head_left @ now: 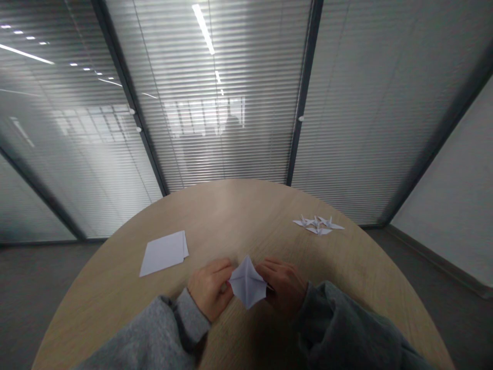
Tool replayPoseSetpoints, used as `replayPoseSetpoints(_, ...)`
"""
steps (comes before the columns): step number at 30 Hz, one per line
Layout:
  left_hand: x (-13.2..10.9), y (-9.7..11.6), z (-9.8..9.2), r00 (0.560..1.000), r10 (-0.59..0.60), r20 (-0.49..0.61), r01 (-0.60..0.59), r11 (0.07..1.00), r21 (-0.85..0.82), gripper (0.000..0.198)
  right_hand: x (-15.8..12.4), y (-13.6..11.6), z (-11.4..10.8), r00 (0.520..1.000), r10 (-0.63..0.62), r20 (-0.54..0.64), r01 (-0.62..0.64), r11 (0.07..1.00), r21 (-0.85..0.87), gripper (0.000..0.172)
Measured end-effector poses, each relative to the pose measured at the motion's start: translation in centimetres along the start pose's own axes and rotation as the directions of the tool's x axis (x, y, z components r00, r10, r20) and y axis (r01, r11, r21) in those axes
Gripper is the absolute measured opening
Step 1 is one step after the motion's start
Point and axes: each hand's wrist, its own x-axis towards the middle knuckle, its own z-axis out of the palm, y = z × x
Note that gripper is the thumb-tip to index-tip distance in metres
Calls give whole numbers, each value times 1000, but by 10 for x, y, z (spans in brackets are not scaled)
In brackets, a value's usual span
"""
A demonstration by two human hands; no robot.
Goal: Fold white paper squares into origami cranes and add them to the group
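A folded piece of white paper (247,285), kite-shaped with creases, is held just above the round wooden table (231,216) between both hands. My left hand (210,290) pinches its left edge, fingers curled closed. My right hand (281,285) grips its right edge, fingers bent round it. Both wrists wear grey sleeves.
A small stack of flat white paper sheets (164,252) lies on the table to the left. Several finished white folded paper cranes (318,224) sit at the far right of the table. Glass walls with blinds stand behind the table.
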Motion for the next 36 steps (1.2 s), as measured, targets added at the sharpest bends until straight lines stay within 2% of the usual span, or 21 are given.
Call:
replayPoseSetpoints(11, 0, 0, 1, 999, -27, 47, 27, 1000, -7, 18, -2, -1, 3, 998, 39, 55, -39, 999, -3, 16)
replayPoseSetpoints(20, -3, -1, 5, 997, -61, -51, 60, 998, -12, 21, 1, 0, -5, 995, 19, 102, -16, 999, -33, 17)
replayPoseSetpoints(27, -3, -3, 7, 994, -98, -39, 95, 992, -84, 21, 1, -2, -3, 999, 38, -15, -37, 999, 33, 12)
replayPoseSetpoints(33, -1, -1, 5, 997, -66, -35, 60, 988, -143, 21, 2, -3, -6, 987, -59, -152, 79, 989, 125, 7)
replayPoseSetpoints(36, -2, 0, 5, 998, -62, -19, 58, 985, -164, 20, 3, -4, -7, 979, -61, -196, 92, 984, 154, 6)
